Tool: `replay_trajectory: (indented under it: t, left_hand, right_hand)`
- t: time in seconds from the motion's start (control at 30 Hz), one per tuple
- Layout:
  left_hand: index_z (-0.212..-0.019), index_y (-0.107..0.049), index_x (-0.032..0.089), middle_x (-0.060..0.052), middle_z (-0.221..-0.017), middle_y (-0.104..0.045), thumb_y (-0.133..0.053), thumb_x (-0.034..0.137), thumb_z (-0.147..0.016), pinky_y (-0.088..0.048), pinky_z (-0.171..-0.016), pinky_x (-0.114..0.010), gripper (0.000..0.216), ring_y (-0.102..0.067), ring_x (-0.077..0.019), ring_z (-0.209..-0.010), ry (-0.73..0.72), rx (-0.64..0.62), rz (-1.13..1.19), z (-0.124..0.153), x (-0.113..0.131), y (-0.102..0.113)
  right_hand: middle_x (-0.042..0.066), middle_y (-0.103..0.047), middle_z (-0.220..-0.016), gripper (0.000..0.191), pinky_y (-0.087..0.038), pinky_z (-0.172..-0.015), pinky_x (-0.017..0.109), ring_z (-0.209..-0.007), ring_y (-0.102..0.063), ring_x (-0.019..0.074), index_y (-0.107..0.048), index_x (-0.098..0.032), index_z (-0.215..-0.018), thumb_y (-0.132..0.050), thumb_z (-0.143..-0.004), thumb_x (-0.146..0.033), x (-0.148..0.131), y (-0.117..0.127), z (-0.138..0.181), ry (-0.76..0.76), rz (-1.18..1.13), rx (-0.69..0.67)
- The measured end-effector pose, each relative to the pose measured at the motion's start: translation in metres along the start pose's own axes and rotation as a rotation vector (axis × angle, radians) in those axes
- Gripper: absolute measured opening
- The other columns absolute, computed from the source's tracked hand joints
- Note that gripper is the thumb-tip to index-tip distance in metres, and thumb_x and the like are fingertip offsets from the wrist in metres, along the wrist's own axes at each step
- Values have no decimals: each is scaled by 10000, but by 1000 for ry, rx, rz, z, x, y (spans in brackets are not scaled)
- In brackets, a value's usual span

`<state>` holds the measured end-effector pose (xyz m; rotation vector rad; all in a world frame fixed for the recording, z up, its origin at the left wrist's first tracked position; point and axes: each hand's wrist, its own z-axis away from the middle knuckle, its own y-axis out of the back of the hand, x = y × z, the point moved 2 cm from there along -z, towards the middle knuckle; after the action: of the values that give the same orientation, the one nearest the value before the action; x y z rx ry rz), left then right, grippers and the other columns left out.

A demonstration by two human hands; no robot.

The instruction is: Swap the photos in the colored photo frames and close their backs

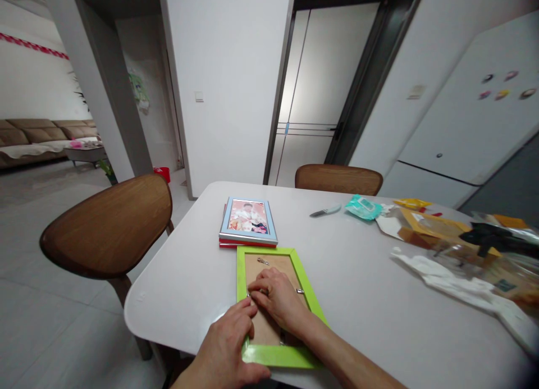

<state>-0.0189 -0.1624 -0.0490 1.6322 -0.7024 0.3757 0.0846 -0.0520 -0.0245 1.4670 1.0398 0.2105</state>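
A green picture frame lies face down at the near edge of the table, its brown backing board showing. My left hand is closed around the frame's lower left side, fingertips on the left edge and thumb by the bottom rail. Across the backing reaches my right hand, fingers curled and pressed at a small metal clip on the left edge; the fingers partly hide it. Another clip sits on the right edge, and a metal hanger is near the top.
Beyond the green frame rests a stack with a light blue photo frame on top and red below. A knife, a teal packet and crumpled packaging lie to the right. Wooden chairs stand at the left and far side.
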Motion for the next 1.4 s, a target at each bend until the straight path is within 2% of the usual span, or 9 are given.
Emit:
replay_trajectory:
  t: [0.13, 0.3, 0.5, 0.67, 0.8, 0.93, 1.17, 1.27, 1.4]
  left_hand:
    - [-741, -538, 180, -88, -1192, -516, -771, 243, -417, -323, -970, -338, 404, -376, -245, -1170, -11, 4, -1, 1, -3, -1]
    - [-738, -539, 180, -85, -1197, -512, -766, 242, -424, -324, -968, -327, 392, -373, -238, -1174, -3, 3, -6, 1, -3, -1]
    - [-736, -536, 183, -91, -1207, -504, -747, 223, -445, -314, -972, -346, 362, -367, -239, -1178, 30, -30, -14, -1, 2, 1]
    - [-727, -536, 185, -82, -1213, -501, -730, 218, -461, -304, -978, -350, 331, -344, -239, -1194, 49, -51, -1, -1, 6, 4]
    - [-771, -549, 193, -86, -1244, -467, -703, 256, -512, -312, -970, -354, 308, -351, -242, -1190, 104, -50, 94, 1, 9, 14]
    - [-937, -538, 183, -116, -1288, -406, -608, 261, -617, -294, -974, -368, 337, -368, -235, -1180, 226, 75, 130, -5, 7, 23]
    - [-1044, -527, 161, -129, -1293, -395, -570, 243, -606, -288, -967, -363, 447, -403, -248, -1154, 335, 120, 108, -23, 16, 11]
    - [-1059, -521, 139, -143, -1284, -403, -560, 248, -611, -283, -971, -359, 462, -399, -248, -1157, 355, 115, 122, -27, 22, 5]
    - [-1075, -509, 116, -163, -1293, -383, -576, 255, -610, -277, -974, -358, 490, -390, -252, -1161, 352, 72, 181, -33, 33, -3]
  right_hand:
    - [37, -643, -796, 200, -349, -696, 236, -771, -540, 147, -662, -193, -771, -465, -757, -228, 24, 4, -21, -132, 62, 102]
    - [34, -655, -706, 202, -316, -553, 223, -650, -557, 140, -651, -197, -693, -480, -747, -291, 46, -3, -44, -277, 129, 125]
    - [48, -649, -699, 160, -274, -496, 226, -595, -543, 135, -626, -172, -671, -514, -711, -279, 55, -11, -52, -398, 166, 139]
    - [57, -645, -691, 162, -294, -508, 224, -592, -544, 137, -619, -158, -686, -494, -714, -257, 52, -6, -55, -406, 146, 164]
    - [37, -645, -750, 230, -357, -603, 214, -675, -560, 132, -616, -175, -732, -434, -762, -312, 51, 11, -38, -329, 86, 173]
    - [100, -621, -918, 295, -369, -733, 268, -847, -551, 191, -604, -139, -911, -437, -749, -319, 65, 31, 1, -370, 70, 188]
    - [92, -639, -719, 285, -386, -635, 283, -684, -571, 197, -624, -108, -864, -496, -649, -244, 86, 40, 44, -536, -92, 140]
    - [79, -650, -694, 368, -403, -537, 260, -595, -581, 174, -586, -82, -964, -444, -671, -253, 91, 43, 53, -612, -275, 111]
    - [64, -667, -731, 394, -437, -506, 239, -609, -607, 166, -600, -101, -895, -339, -730, -347, 85, 56, 65, -627, -552, 70]
